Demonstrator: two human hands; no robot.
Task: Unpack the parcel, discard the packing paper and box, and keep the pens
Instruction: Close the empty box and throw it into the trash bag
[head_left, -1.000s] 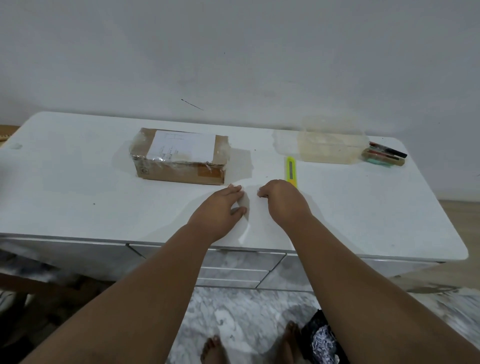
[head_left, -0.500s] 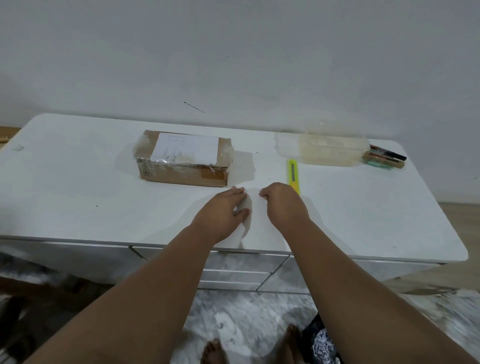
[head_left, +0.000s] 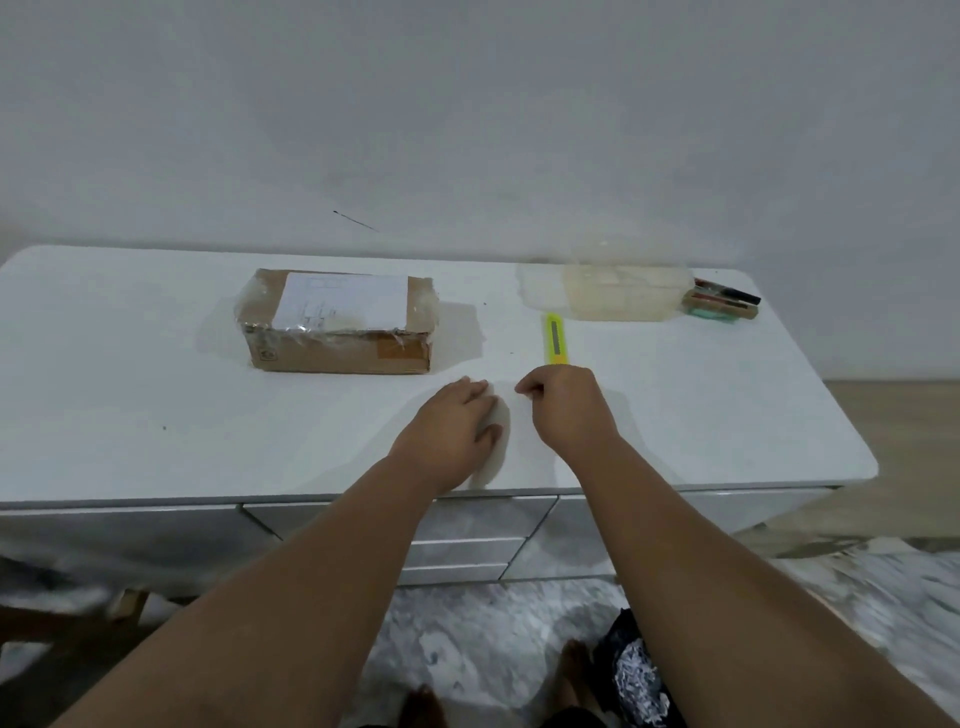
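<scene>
Your left hand (head_left: 451, 426) is lying flat and empty; your right hand (head_left: 569, 410) is curling loosely, gripping nothing visible. Beyond sit the yellow cutter (head_left: 555, 339) and the taped parcel (head_left: 337, 321), unopened. Cutting deep could nick the pens inside, which are hidden.

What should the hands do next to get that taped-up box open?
Probably the right hand should reach forward and pick up the yellow cutter lying just beyond its knuckles. The cardboard parcel is still sealed in clear tape, so bare fingers would likely struggle with it. Both hands rest on the white table holding nothing, and the left hand is nearer the parcel to steady it.
</scene>
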